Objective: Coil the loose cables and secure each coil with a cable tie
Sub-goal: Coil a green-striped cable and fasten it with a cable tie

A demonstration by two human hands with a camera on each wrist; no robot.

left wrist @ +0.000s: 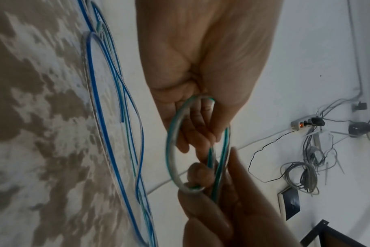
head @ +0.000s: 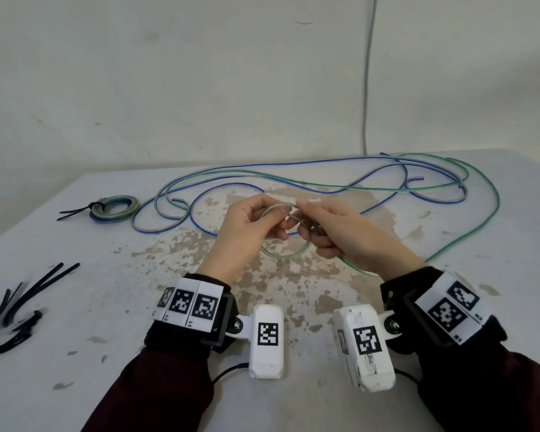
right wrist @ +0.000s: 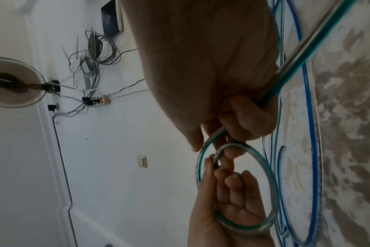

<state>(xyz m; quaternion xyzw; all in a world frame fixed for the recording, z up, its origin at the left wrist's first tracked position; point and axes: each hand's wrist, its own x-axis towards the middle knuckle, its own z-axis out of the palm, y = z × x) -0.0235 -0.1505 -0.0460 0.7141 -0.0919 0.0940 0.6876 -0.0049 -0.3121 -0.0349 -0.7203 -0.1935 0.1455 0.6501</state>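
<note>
Both hands hold a small coil of clear, green-striped cable (head: 283, 254) above the middle of the table. My left hand (head: 272, 222) pinches the coil's top between thumb and fingers, and in the left wrist view the coil (left wrist: 169, 150) hangs from the left hand (left wrist: 199, 120). My right hand (head: 306, 226) grips the coil's right side with the free cable running through its fist. In the right wrist view that green cable (right wrist: 306, 55) leaves the right hand (right wrist: 235, 123) toward the table. A loose blue cable (head: 293, 163) sprawls behind.
A finished coil (head: 116, 207) with a black tie lies at the back left. Several black cable ties (head: 19, 304) lie at the left front. The green cable's long tail (head: 468, 235) loops out to the right. The table (head: 106, 385) is white with worn brown patches.
</note>
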